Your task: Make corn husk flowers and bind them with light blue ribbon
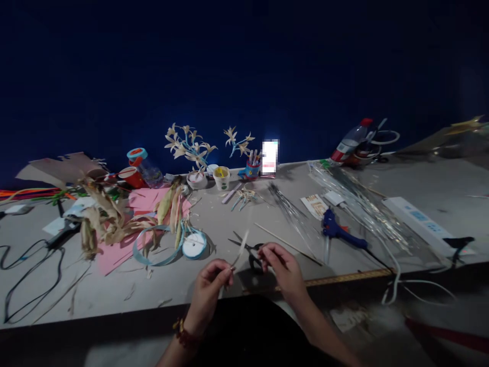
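Near the table's front edge, my left hand (214, 279) pinches the lower end of a thin pale strip (241, 247), which looks like corn husk and points up and away. My right hand (280, 264) is to the right of it, its thumb and fingers drawn together; whether anything tiny is between them I cannot make out. Black-handled scissors (255, 262) lie on the table between my hands, blades pointing away to the left, partly behind my right fingers. A thin stick (286, 242) lies just beyond that hand.
Dried corn husks (110, 216) lie on pink paper (114, 255) at left, with a blue ribbon spool (194, 244). Husk flowers (191, 142) stand behind. To the right are wires (290, 206), a blue glue gun (342, 232), a white box (416, 221) and a yellow ruler (344, 277).
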{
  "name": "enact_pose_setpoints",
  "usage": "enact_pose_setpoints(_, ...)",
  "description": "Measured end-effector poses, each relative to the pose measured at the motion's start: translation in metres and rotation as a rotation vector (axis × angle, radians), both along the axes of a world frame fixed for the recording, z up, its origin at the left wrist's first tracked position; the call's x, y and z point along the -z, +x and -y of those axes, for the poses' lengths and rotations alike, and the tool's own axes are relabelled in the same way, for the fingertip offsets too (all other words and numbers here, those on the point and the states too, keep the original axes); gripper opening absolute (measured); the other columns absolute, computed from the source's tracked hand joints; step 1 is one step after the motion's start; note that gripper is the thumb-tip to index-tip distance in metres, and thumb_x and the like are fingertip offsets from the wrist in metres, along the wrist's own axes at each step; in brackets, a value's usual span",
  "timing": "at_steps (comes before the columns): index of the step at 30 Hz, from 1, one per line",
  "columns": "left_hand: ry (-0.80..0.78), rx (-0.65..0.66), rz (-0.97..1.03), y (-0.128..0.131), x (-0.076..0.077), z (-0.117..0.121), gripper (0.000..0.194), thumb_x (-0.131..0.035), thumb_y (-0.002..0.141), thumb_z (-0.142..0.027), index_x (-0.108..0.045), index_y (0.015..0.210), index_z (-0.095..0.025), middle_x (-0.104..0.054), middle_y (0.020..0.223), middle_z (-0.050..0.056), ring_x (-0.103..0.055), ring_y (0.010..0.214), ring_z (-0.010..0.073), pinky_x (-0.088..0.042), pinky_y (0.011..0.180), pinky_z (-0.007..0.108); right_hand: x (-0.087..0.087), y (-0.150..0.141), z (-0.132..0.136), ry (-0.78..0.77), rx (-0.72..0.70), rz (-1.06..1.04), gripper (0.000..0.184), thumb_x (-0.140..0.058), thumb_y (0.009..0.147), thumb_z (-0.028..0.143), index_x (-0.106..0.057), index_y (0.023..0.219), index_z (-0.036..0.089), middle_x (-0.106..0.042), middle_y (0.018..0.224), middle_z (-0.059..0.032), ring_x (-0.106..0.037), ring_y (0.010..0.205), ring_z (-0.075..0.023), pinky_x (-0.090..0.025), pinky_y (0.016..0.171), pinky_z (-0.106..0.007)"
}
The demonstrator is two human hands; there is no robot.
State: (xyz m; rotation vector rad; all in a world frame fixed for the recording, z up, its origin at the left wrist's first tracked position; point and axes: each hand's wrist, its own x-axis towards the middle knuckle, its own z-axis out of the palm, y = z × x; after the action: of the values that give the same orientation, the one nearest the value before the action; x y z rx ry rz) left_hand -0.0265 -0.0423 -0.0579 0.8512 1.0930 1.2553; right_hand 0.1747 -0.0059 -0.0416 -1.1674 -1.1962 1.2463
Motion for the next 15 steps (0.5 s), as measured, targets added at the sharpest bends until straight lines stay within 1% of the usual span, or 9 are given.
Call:
enact_pose_setpoints(1,0.002,-0.025,0.008,-0.003,0.000,-0.002,0.026,-0.079,0.079,-0.040,-0.070,0.079,-0.015,-0.062,0.059,-0.001,-0.053,0.057,0.0108,-0.042,0.057,0.021,0.003,0.012,-0.004,0.077,0.014,0.154,0.027,-0.059,0.092,0.044,-0.067,0.082,0.020,-0.065,0.075,-0.0029,-0.058,0.065,-0.0179,-0.047,0.063,-0.030)
enact_pose_setpoints(2,0.006,-0.041,0.016,-0.005,-0.001,-0.004,0.026,-0.079,0.079,-0.040,-0.071,0.080,-0.015,-0.063,0.059,-0.001,-0.053,0.057,0.0107,-0.042,0.056,0.021,0.006,0.025,-0.009,0.174,0.052,0.330,0.024,-0.059,0.091,0.041,-0.066,0.080,0.021,-0.066,0.077,-0.0044,-0.061,0.074,-0.0213,-0.048,0.070,-0.033)
enact_pose_setpoints(4,0.009,-0.047,0.027,-0.008,-0.004,-0.008,0.025,-0.080,0.079,-0.039,-0.072,0.082,-0.015,-0.065,0.060,0.000,-0.054,0.058,0.0106,-0.043,0.056,0.021,0.012,0.050,-0.018,0.288,0.076,0.706,0.016,-0.056,0.092,0.032,-0.067,0.090,0.022,-0.070,0.091,-0.0082,-0.062,0.087,-0.0260,-0.047,0.082,-0.039)
enact_pose_setpoints(6,-0.003,-0.036,0.039,-0.008,-0.007,-0.013,0.025,-0.079,0.079,-0.039,-0.073,0.084,-0.015,-0.067,0.063,0.001,-0.055,0.058,0.0107,-0.044,0.057,0.022,0.020,0.071,-0.026,0.308,0.128,1.027,0.016,-0.054,0.090,0.027,-0.067,0.096,0.020,-0.069,0.102,-0.0128,-0.061,0.093,-0.0297,-0.046,0.085,-0.043)
enact_pose_setpoints(8,-0.029,-0.021,0.060,-0.005,-0.010,-0.016,0.027,-0.079,0.079,-0.039,-0.072,0.087,-0.014,-0.068,0.065,0.002,-0.056,0.059,0.0113,-0.045,0.058,0.022,0.029,0.084,-0.033,0.297,0.126,1.235,0.015,-0.051,0.089,0.024,-0.065,0.089,0.019,-0.068,0.096,-0.0138,-0.061,0.086,-0.0304,-0.046,0.080,-0.043)
enact_pose_setpoints(9,-0.041,-0.017,0.074,-0.003,-0.011,-0.018,0.028,-0.079,0.079,-0.039,-0.072,0.089,-0.014,-0.069,0.065,0.002,-0.057,0.059,0.0116,-0.045,0.058,0.022,0.033,0.088,-0.035,0.298,0.112,1.286,0.016,-0.049,0.090,0.023,-0.063,0.084,0.020,-0.068,0.091,-0.0132,-0.060,0.083,-0.0300,-0.046,0.078,-0.042)
enact_pose_setpoints(11,-0.056,-0.006,0.104,0.000,-0.014,-0.020,0.029,-0.079,0.079,-0.040,-0.070,0.091,-0.014,-0.070,0.066,0.002,-0.058,0.059,0.0121,-0.046,0.058,0.023,0.037,0.091,-0.038,0.328,0.091,1.294,0.018,-0.046,0.090,0.023,-0.059,0.078,0.022,-0.067,0.085,-0.0117,-0.060,0.079,-0.0294,-0.046,0.076,-0.041)
enact_pose_setpoints(13,-0.060,0.004,0.130,0.003,-0.017,-0.022,0.030,-0.079,0.079,-0.040,-0.068,0.091,-0.015,-0.070,0.066,0.002,-0.059,0.058,0.0118,-0.046,0.057,0.022,0.034,0.087,-0.038,0.346,0.087,1.196,0.017,-0.045,0.093,0.027,-0.057,0.082,0.023,-0.067,0.083,-0.0103,-0.062,0.078,-0.0285,-0.046,0.073,-0.039)
enact_pose_setpoints(15,-0.061,0.016,0.146,0.005,-0.019,-0.025,0.030,-0.079,0.079,-0.039,-0.065,0.089,-0.015,-0.070,0.065,0.002,-0.059,0.058,0.0111,-0.047,0.058,0.022,0.024,0.075,-0.034,0.311,0.051,1.034,0.016,-0.045,0.096,0.033,-0.056,0.091,0.024,-0.068,0.080,-0.0075,-0.063,0.073,-0.0260,-0.045,0.068,-0.035)
